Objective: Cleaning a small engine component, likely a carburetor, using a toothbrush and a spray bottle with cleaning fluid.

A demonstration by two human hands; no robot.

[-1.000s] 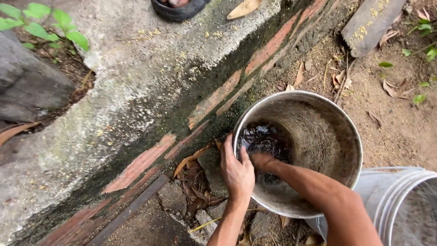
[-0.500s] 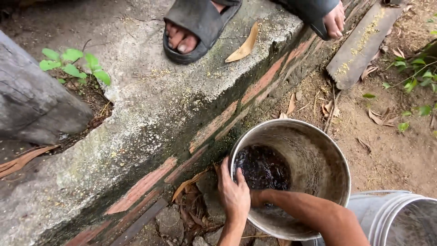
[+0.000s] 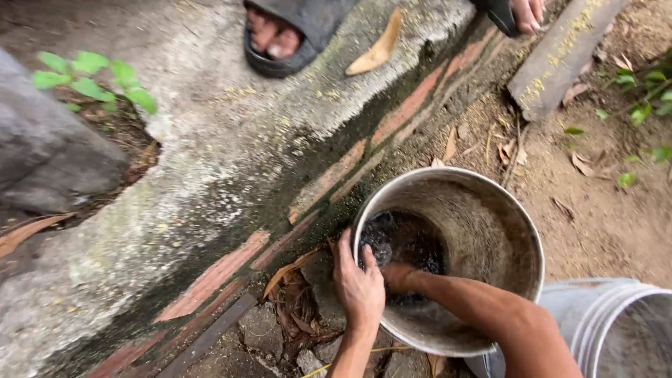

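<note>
**Hands at tilted metal pot, dark wet contents inside**

Round dull-grey metal pot [image 3: 483,238] at 4 o'clock of view, tipped on its side against base of mossy concrete-and-brick step [image 3: 231,182], mouth facing up toward camera. Left hand [image 3: 358,285] at pot's 8 o'clock, fingers hooked over rim, grasping it; likely to steady the tilt while other arm works. Right hand [image 3: 397,276] deep inside pot, plunged into dark wet mass [image 3: 409,246] at bottom; mostly hidden, cannot tell if clenched or loose. Forearm entering from 5 o'clock.

White plastic bucket [image 3: 602,329] at 5 o'clock, just beside pot, touching or nearly so. Dry brown leaves [image 3: 294,308] and stones wedged at pot's 9 o'clock. Other person's foot in dark sandal [image 3: 280,35] on step at 12 o'clock, second foot [image 3: 521,12] at 1 o'clock. Green seedling [image 3: 91,77] at 10 o'clock. Weathered plank [image 3: 560,59] on dirt at 2 o'clock.
</note>
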